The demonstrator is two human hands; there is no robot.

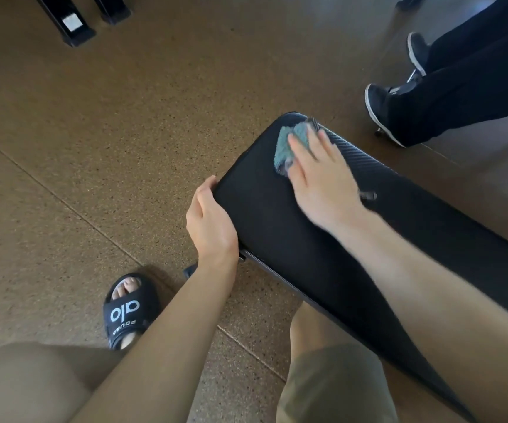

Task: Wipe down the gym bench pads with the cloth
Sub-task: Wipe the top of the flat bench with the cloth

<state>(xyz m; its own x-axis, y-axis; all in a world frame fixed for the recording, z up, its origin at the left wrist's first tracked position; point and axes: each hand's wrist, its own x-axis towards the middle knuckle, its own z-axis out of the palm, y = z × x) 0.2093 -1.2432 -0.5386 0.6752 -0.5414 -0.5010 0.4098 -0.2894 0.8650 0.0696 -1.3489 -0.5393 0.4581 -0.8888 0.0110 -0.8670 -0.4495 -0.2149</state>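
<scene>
Down at the bottom edge, bare knees and olive shorts [332, 383] frame the shot, and there's a foot in a black slide sandal [126, 311] planted on the speckled brown rubber floor [78, 148], white lettering across its strap. Both forearms reach up and out from here.

The left hand [211, 219] sits on the near side edge of the black bench pad [292, 239], thumb up along the edge close to the pad's rounded corner, fingers wrapped down over the side and out of sight beneath it. That's a steadying grip on the pad.

Further out, the right hand [319, 175] lies flat on top of the pad, fingers straight and slightly spread, pressing down on a blue-green cloth [289, 145]. The cloth is bunched under the fingertips right at the far rounded end of the pad, poking out beyond and left of the fingers. The hand is a touch blurred.

Past the bench to the right, another person's legs in dark trousers [466, 96] and dark shoes with pale soles [380, 108] stand on the floor. Far top left, two black metal equipment feet [72, 19] rest on the floor.
</scene>
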